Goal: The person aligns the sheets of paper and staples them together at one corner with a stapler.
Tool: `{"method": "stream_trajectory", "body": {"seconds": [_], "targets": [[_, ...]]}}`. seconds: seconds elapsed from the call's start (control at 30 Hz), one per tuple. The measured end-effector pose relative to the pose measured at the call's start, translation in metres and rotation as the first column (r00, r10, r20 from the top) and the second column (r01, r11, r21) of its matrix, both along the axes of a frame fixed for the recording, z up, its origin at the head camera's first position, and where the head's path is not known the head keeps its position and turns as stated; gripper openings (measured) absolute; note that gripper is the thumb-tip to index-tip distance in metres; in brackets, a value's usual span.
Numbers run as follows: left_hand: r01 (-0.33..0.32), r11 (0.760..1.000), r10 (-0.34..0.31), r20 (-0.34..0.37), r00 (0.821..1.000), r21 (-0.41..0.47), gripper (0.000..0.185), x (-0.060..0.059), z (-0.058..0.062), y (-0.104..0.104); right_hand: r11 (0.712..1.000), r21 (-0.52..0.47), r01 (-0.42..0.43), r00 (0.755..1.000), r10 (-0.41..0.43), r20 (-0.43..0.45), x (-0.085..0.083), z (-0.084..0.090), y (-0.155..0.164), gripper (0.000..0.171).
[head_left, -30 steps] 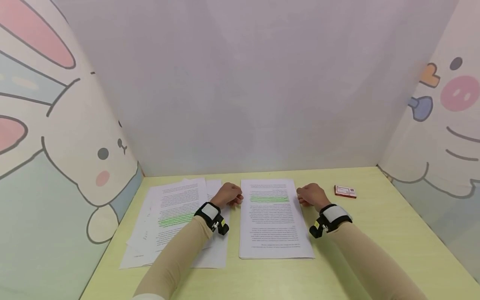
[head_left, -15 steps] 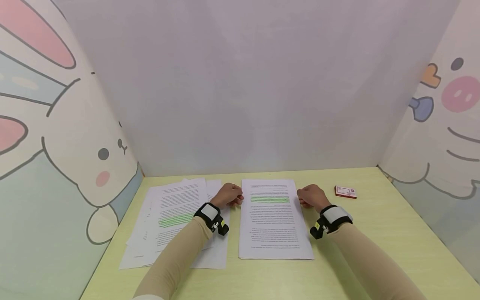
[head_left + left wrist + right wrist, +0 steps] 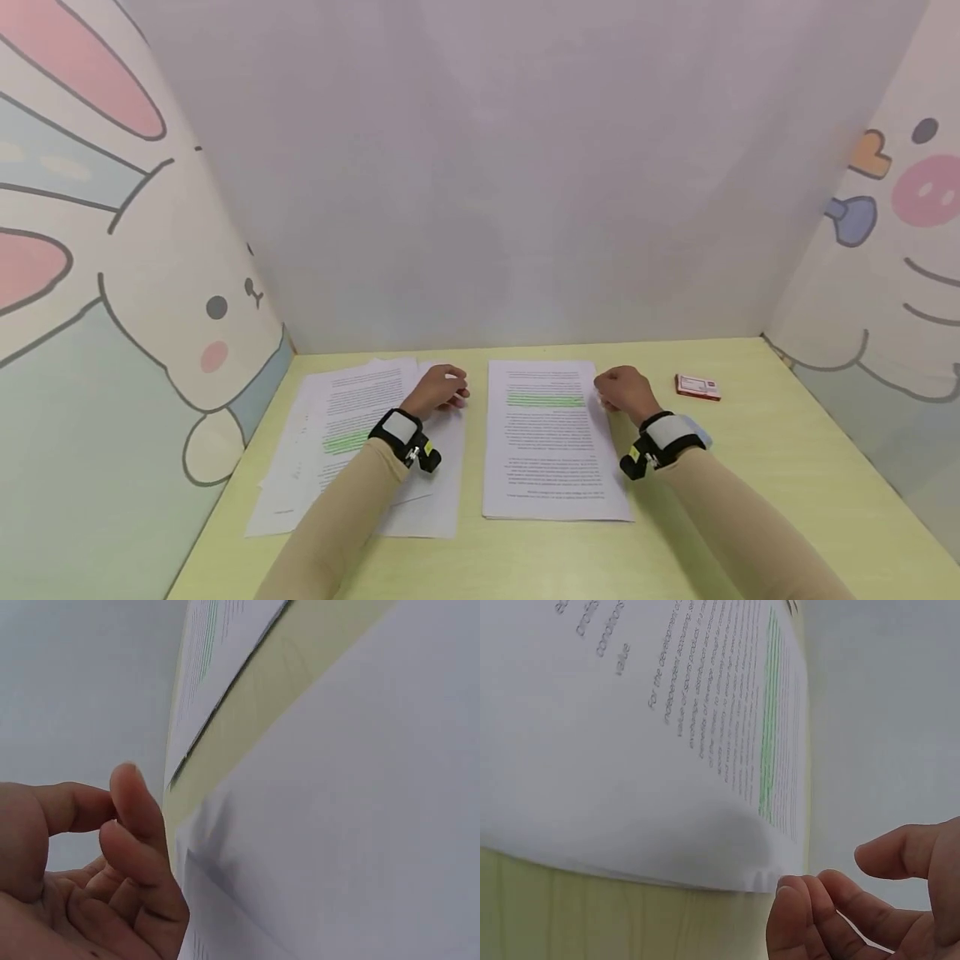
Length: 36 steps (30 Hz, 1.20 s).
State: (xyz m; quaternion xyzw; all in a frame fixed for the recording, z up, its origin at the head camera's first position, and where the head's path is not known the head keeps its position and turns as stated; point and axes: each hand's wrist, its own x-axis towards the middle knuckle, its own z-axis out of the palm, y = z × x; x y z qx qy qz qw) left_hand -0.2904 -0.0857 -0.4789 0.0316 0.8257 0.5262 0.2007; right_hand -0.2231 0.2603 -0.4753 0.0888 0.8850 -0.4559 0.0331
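A neat stack of printed paper (image 3: 551, 458) with a green highlighted passage lies in the middle of the table. My right hand (image 3: 628, 392) stays at its right long edge; in the right wrist view, bent fingertips (image 3: 791, 896) meet the stack's side while the thumb stands apart. Left of the stack, my left hand (image 3: 437, 390) hovers over the loose printed sheets (image 3: 438, 500), holding nothing. Its fingers (image 3: 139, 802) are loosely bent in the left wrist view, and a shadow falls on the white sheet (image 3: 360, 787) beneath.
The loose sheets overlap unevenly, one with a green highlighted passage. A small red and white box (image 3: 697, 387) rests at the back right of the yellowish table (image 3: 795, 475). A pale back wall (image 3: 517, 208) and cartoon-printed side panels (image 3: 172, 333) enclose the table.
My left hand has left the stack's left edge and moved left over the loose sheets. The right hand remains at the right edge. The head view has shifted slightly.
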Motion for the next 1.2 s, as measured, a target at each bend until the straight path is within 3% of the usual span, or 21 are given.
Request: {"method": "stream_trajectory", "body": {"seconds": [0.23, 0.37, 0.53, 0.6, 0.67, 0.73, 0.8, 1.0, 1.2], "targets": [[-0.046, 0.999, 0.044, -0.071, 0.997, -0.027, 0.030, 0.001, 0.004, -0.034, 1.000, 0.001, 0.025, 1.000, -0.025, -0.005, -0.003, 0.000, -0.012, 0.035], [-0.061, 0.982, 0.019, -0.228, 0.973, -0.181, 0.025, 0.006, 0.003, -0.060, 1.000, 0.013, 0.014, 1.000, -0.014, -0.005, -0.002, 0.000, -0.017, 0.035], [-0.146, 0.912, -0.037, -0.433, 0.900, -0.382, 0.022, 0.013, -0.003, -0.098, 1.000, 0.021, -0.017, 1.000, 0.017, -0.020, -0.001, 0.002, -0.023, 0.034], [-0.195, 0.870, -0.054, -0.481, 0.875, -0.453, 0.025, 0.016, -0.006, -0.112, 0.999, 0.025, -0.026, 0.999, 0.027, -0.018, -0.003, 0.003, -0.025, 0.034], [-0.244, 0.813, -0.063, -0.498, 0.865, -0.528, 0.031, 0.019, -0.008, -0.123, 0.999, 0.027, -0.034, 0.999, 0.034, -0.016, -0.005, 0.003, -0.027, 0.034], [-0.266, 0.759, -0.081, -0.492, 0.867, -0.594, 0.040, 0.021, -0.009, -0.130, 0.999, 0.026, -0.041, 0.999, 0.041, -0.019, -0.005, 0.002, -0.029, 0.034], [-0.246, 0.732, -0.101, -0.458, 0.883, -0.636, 0.051, 0.023, -0.008, -0.135, 0.999, 0.028, -0.040, 0.999, 0.041, -0.020, -0.005, 0.002, -0.031, 0.033], [-0.062, 0.716, -0.175, -0.265, 0.948, -0.696, 0.077, 0.026, -0.010, -0.136, 0.999, 0.013, -0.053, 0.998, 0.053, -0.028, -0.005, 0.004, -0.036, 0.033], [0.012, 0.710, -0.190, -0.175, 0.966, -0.704, 0.080, 0.027, -0.008, -0.132, 0.997, 0.018, -0.070, 0.997, 0.071, -0.027, -0.006, 0.003, -0.041, 0.036]]}}
